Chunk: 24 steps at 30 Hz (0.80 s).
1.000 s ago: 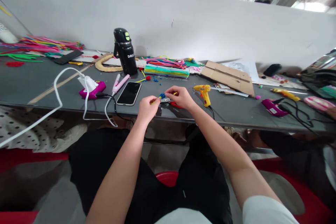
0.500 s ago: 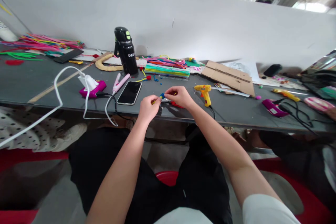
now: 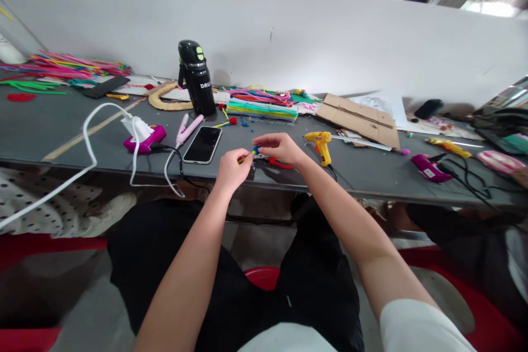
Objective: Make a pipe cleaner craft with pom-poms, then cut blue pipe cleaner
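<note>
My left hand point(image 3: 234, 167) is closed in a pinch on a short yellow pipe cleaner point(image 3: 242, 159), close above the table's front edge. At its tip sits a small blue fuzzy piece point(image 3: 256, 150), with the thumb and fingers of my right hand point(image 3: 282, 149) closed round it. Fingers hide most of both bits. Beneath my right hand lies a cutting tool with red handles point(image 3: 280, 163), its metal end partly covered. Right of that hand is a yellow glue gun point(image 3: 319, 146) with a clear glue stick in its back.
A phone point(image 3: 203, 144), a pink hair straightener point(image 3: 190, 131) and a purple power socket point(image 3: 146, 139) with cables lie to the left. Behind stand a black bottle point(image 3: 198, 80) and pipe cleaner bundles point(image 3: 262, 111). Cardboard point(image 3: 358, 121) lies back right.
My right hand's fingers have straightened and shifted slightly left over the blue piece. More of the red handles shows. My left hand has hardly moved.
</note>
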Motion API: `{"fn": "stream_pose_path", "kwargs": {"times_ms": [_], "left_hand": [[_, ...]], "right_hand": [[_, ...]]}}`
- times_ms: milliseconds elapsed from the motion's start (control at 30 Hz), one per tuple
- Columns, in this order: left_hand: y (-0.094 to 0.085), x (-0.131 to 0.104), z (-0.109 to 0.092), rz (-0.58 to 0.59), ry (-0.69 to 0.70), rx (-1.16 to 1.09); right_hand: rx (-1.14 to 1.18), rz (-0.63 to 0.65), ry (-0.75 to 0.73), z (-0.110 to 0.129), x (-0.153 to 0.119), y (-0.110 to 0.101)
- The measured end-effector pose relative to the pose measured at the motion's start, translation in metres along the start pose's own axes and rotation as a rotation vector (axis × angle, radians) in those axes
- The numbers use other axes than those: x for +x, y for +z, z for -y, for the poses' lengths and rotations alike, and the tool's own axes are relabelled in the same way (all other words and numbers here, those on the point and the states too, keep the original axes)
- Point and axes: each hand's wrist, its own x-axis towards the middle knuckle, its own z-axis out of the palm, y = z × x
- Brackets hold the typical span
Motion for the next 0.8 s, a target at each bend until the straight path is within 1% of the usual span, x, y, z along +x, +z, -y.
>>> {"fn": "stream_pose_path", "kwargs": {"times_ms": [67,200,433,800], "left_hand": [[0.0,0.0001,0.0002,0.006,0.004,-0.001],[0.0002,-0.0006,0.0003,0.023,0.014,-0.015],[-0.0001,-0.0014,0.0006,0.054,0.037,-0.011],[0.0007,-0.0013,0.0023,0.07,0.031,-0.016]], "right_hand": [[0.015,0.031,0.03,0.0008,-0.0006,-0.0018],[0.049,0.043,0.073,-0.0004,-0.0013,-0.0047],[0.04,0.099,0.096,-0.0019,-0.0032,-0.0086],[0.024,0.076,0.097,-0.0025,-0.0044,-0.0069]]}}
